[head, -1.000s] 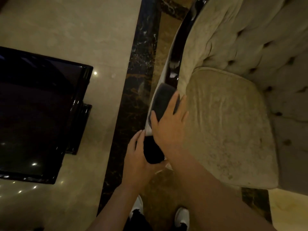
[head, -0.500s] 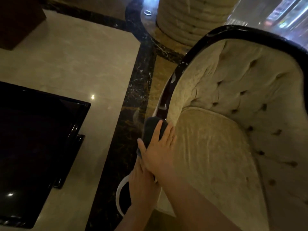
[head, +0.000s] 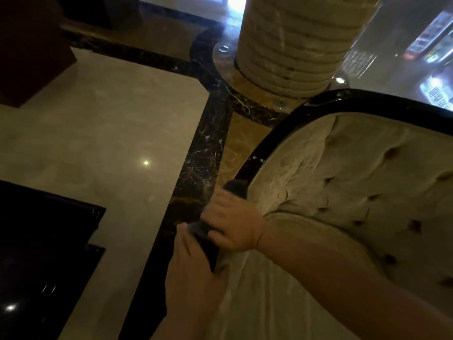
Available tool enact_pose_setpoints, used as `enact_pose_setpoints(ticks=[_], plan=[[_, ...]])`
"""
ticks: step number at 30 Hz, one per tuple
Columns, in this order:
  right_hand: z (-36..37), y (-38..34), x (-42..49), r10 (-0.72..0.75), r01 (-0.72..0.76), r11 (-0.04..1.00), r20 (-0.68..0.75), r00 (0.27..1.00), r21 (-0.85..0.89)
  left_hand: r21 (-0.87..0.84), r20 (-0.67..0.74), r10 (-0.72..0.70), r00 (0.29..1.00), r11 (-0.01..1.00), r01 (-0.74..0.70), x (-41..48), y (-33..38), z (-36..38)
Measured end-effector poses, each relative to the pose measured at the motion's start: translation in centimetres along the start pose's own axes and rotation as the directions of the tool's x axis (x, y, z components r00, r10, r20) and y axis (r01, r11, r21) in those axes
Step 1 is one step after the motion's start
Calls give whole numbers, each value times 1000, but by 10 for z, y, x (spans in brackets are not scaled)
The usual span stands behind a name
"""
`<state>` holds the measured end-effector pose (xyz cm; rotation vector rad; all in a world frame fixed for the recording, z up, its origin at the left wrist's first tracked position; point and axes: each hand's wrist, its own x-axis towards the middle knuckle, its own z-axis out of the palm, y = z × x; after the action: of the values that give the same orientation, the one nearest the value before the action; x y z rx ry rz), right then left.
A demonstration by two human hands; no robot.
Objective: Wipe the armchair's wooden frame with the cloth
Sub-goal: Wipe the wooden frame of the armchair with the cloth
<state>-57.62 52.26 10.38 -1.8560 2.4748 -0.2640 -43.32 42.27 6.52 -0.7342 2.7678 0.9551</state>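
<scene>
The armchair has beige tufted upholstery and a glossy black wooden frame that curves from the left arm up around the back. A dark grey cloth lies over the arm rail. My right hand is wrapped over it and presses it onto the rail. Only the cloth's far end shows past my fingers. Just below, my left hand grips the front end of the same rail. My right forearm crosses over the seat cushion.
A low glossy black table stands to the left on the pale marble floor. A ribbed stone column rises behind the chair's left side. A dark brown box sits at the far left, and a glass wall at the far right.
My view has tilted up toward the chair back and column. My right hand went from lying flat on the cloth to curling around the rail. My left hand stays at the rail's front end.
</scene>
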Motion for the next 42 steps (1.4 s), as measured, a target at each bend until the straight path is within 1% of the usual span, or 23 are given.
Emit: enact_pose_setpoints(ticks=[3,5,8,10,11,15,18,20,21,23,24,25,26,28,29,30,31,33,34,35,39,40,42], plan=[[-13,59,11,262,-277,949,-113,958,-149,23,-131,88,987,996,-86,55,43,-9],[0,52,8,356,-371,926,-161,921,-72,62,-89,130,987,990,-125,78,58,-13],[-5,54,-4,216,-218,976,-51,975,-30,54,-59,79,995,996,-76,87,65,-14],[-28,98,-4,53,-45,988,46,998,-150,56,-48,34,998,998,-31,85,64,-16],[-36,118,-1,73,-68,967,10,997,-247,81,-49,39,998,996,-35,86,65,-15],[-21,98,6,535,-546,827,-111,838,-134,69,-1,67,998,995,-67,112,87,-9],[-33,107,-6,259,-246,954,57,964,-171,38,16,115,993,993,-116,129,96,-10],[-69,159,-11,229,-197,921,59,972,-337,62,28,110,994,992,-112,138,101,-9],[-84,179,-10,348,-344,870,-54,936,-353,87,12,125,992,988,-126,142,104,-9],[-91,180,-1,661,-707,665,-254,707,-240,95,9,164,986,982,-164,151,114,-9],[-77,167,5,703,-763,611,-297,646,-211,80,10,183,983,980,-183,156,120,-9],[-62,151,8,689,-741,646,-279,669,-182,66,3,203,979,977,-203,161,125,-10],[-53,138,5,612,-645,739,-206,763,-195,59,-1,224,974,973,-224,166,131,-11],[-72,158,-14,333,-322,900,-11,943,-293,52,8,254,967,966,-254,179,142,-15],[-87,181,-23,259,-237,894,9,966,-381,49,11,259,966,965,-259,185,146,-16],[-103,207,-30,305,-296,864,-44,951,-407,53,13,269,963,962,-269,190,151,-15],[-116,228,-36,473,-507,788,-184,861,-349,62,15,281,959,957,-282,196,157,-13],[-124,242,-43,762,-867,488,-435,480,-101,53,3,292,956,955,-292,206,171,-9],[-115,238,-40,798,-911,412,-478,368,-15,39,-6,295,956,955,-294,212,180,-8],[-108,230,-38,805,-910,415,-470,361,12,25,-14,304,952,952,-304,218,193,-8],[-141,268,-85,604,-637,708,-205,770,-305,47,-62,376,925,927,-373,242,263,-14],[-161,287,-100,626,-644,691,-173,760,-329,66,-63,400,914,916,-397,245,281,-14],[-182,318,-129,786,-840,500,-297,542,-210,121,-56,459,887,885,-450,250,315,-12]])
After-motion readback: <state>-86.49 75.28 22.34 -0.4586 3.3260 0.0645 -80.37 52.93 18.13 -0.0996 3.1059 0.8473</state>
